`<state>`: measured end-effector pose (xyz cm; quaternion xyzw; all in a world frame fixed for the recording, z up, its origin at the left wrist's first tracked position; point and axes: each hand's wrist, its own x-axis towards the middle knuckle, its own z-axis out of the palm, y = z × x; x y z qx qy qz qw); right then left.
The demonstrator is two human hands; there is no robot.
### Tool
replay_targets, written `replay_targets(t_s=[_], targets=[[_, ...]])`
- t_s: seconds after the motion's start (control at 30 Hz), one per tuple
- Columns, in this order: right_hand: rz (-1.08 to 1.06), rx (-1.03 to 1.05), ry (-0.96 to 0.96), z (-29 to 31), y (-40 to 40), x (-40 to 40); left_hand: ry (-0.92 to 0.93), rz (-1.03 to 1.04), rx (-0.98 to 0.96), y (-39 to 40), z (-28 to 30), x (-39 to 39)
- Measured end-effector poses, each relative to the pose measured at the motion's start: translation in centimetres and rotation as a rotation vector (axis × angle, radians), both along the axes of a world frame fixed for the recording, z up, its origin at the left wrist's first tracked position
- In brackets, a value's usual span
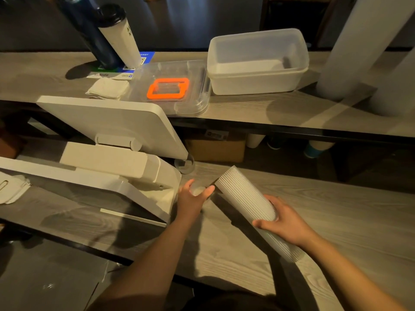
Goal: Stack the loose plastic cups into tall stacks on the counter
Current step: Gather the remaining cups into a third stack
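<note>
We see the right hand (284, 223) curled round a long tilted stack of ribbed white plastic cups (249, 198) above the grey wood-grain counter (336, 221); the left hand (193, 198) grasps a single translucent plastic cup (198, 190) just beside it.

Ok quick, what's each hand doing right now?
Left hand: fingers curled round a loose clear cup on the counter.
Right hand: holds the long stack of cups, tilted above the counter.
</note>
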<state>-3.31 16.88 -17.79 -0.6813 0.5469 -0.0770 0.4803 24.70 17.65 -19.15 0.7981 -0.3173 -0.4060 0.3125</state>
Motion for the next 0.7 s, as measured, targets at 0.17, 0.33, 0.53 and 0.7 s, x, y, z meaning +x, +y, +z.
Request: replay_targets(t_s=[0.17,0.33,0.53,0.7], targets=[[-0.043,0.003,0.003,-0.5,-0.1,-0.1,-0.35,-0.237,0.16,-1.0,-1.7,0.5],[-0.069,0.022,0.017,-0.7,-0.2,-0.5,-0.293,-0.309,0.184,-0.5,-3.0,0.4],[-0.067,0.035,0.034,-0.9,-0.4,-0.8,-0.203,-0.174,0.094,0.5,-3.4,0.4],[-0.044,0.039,0.036,-0.9,-0.8,-0.7,0.298,0.203,-0.014,-0.3,-1.5,1.1]])
